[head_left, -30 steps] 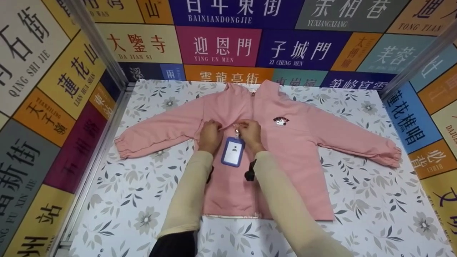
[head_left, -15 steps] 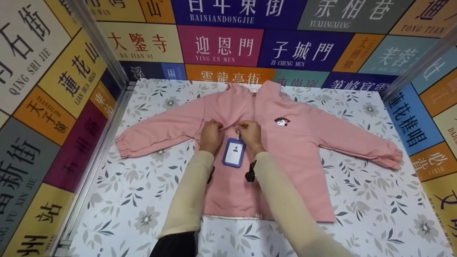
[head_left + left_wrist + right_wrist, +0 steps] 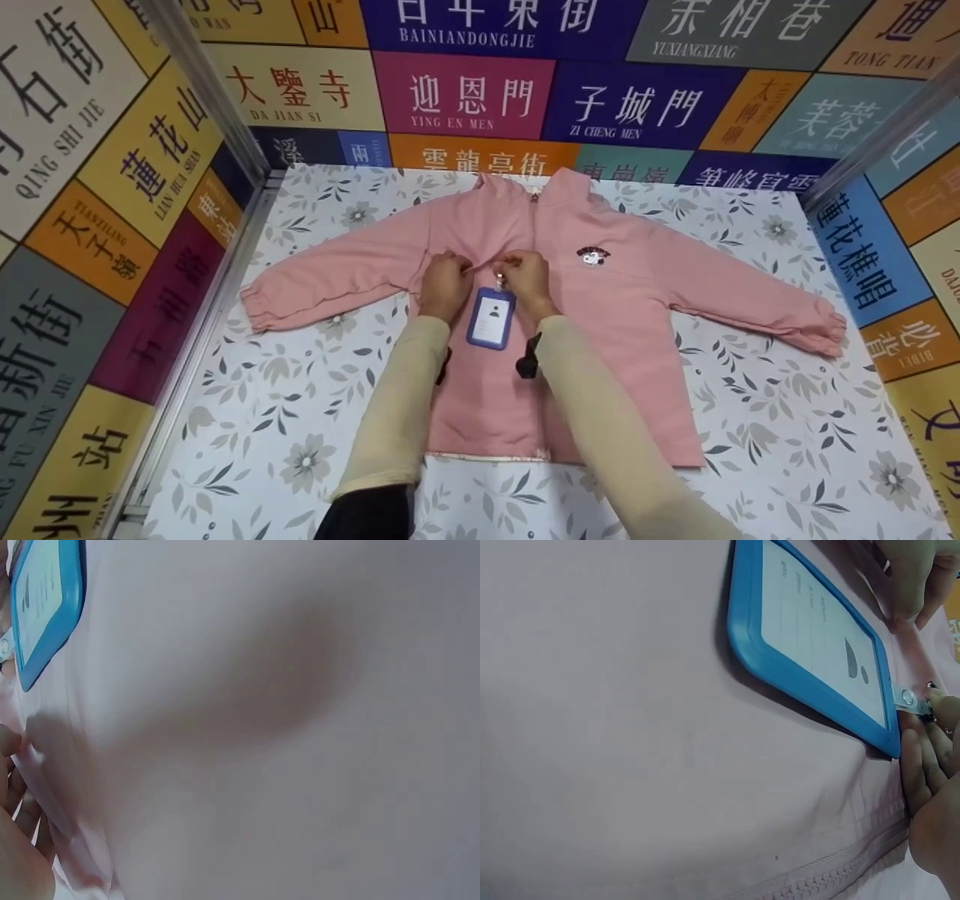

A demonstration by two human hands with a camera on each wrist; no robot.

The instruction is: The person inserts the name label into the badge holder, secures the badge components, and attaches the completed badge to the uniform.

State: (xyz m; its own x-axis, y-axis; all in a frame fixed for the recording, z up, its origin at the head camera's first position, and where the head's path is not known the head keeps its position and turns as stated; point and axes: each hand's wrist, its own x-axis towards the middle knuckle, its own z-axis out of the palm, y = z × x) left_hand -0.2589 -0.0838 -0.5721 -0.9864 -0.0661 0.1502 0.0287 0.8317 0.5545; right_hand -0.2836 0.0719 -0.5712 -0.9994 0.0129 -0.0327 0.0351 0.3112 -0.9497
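A pink jacket lies spread face up, its sleeves out to both sides. My left hand pinches a raised fold of the jacket's chest, and the left wrist view shows thumb and fingers on the cloth. Just to the right, my right hand pinches the metal clip at the top of a blue-framed badge holder. The badge hangs by a clear snap strap over the jacket front, its printed card facing up. In the right wrist view, the right fingers curl beside the strap.
The jacket lies on a table with a white leaf-patterned cover. A cartoon patch sits on the jacket's other chest side. The jacket's zipper runs down its front. Colourful sign-printed panels stand around the back and sides.
Both hands stay nearly in place at the jacket's chest. The right fingers shift slightly at the clip, and the badge barely moves.
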